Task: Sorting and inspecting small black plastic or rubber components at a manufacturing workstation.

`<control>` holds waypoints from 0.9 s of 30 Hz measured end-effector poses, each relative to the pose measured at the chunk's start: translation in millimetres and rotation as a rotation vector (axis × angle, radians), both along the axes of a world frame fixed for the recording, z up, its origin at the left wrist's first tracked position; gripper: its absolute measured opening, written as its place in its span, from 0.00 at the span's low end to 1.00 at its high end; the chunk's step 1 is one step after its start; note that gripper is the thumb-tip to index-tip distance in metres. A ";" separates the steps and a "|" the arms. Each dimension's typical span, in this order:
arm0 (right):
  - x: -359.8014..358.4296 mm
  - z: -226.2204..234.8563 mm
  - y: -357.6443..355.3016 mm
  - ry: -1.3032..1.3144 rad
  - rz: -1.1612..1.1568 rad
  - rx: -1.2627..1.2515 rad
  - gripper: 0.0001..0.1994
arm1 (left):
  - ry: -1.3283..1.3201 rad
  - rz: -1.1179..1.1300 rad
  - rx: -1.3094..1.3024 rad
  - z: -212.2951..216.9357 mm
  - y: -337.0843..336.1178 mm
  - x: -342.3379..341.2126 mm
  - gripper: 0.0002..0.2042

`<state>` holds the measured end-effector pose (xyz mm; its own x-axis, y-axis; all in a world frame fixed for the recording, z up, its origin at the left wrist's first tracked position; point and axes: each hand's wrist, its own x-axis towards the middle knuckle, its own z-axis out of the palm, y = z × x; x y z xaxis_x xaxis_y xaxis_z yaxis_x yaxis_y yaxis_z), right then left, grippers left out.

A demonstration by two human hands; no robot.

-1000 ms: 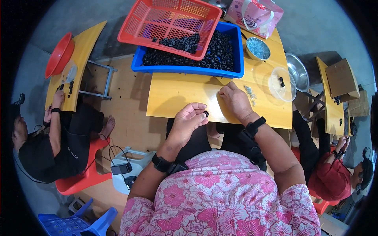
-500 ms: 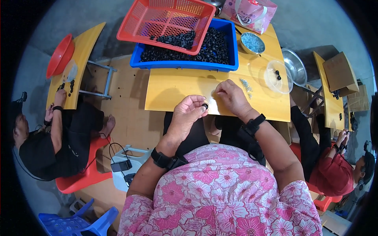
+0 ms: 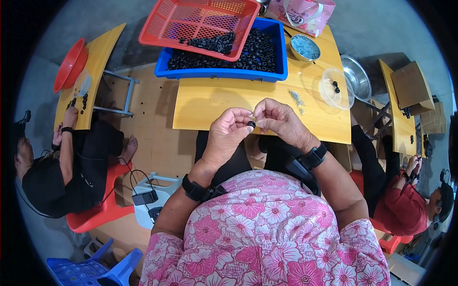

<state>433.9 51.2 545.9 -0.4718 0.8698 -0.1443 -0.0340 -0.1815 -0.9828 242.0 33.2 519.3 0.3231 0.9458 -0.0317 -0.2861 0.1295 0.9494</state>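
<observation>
The left hand (image 3: 228, 136) and the right hand (image 3: 280, 121) were up close together, just over the near edge of the yellow table (image 3: 214, 102). Between them sat a small black ring (image 3: 251, 124). The left fingers were curled and pinched the ring at the tips. The right fingers were bent and pressed together, and their tips touched the ring from the other side.

The table had a wide bare part right in front of the hands. A little heap of small silver bits (image 3: 297, 100) lay on it, to the right of that bare part. Past the bare part, at the far edge, stood a blue bin (image 3: 224, 73) full of black rings. A red basket (image 3: 171, 19) with holes sat tilted on top of it, with some rings inside.

At the far right corner leaned a pink bag (image 3: 305, 12) with a picture on it. Next to it was a small metal bowl (image 3: 305, 47). A clear round tub (image 3: 336, 88) with a few rings sat at the right edge. A brown box (image 3: 410, 86) stood on another table well off to the right.
</observation>
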 end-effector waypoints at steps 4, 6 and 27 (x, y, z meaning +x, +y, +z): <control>1.3 0.1 2.2 0.017 0.049 -0.050 0.08 | 0.017 0.003 0.033 1.2 0.1 -0.8 0.14; 2.8 0.4 4.2 0.017 0.071 -0.093 0.09 | 0.070 0.008 0.057 2.0 0.5 -0.9 0.14; 3.5 -3.2 7.9 0.104 0.036 -0.323 0.11 | 0.141 -0.043 0.110 2.0 5.3 -1.0 0.14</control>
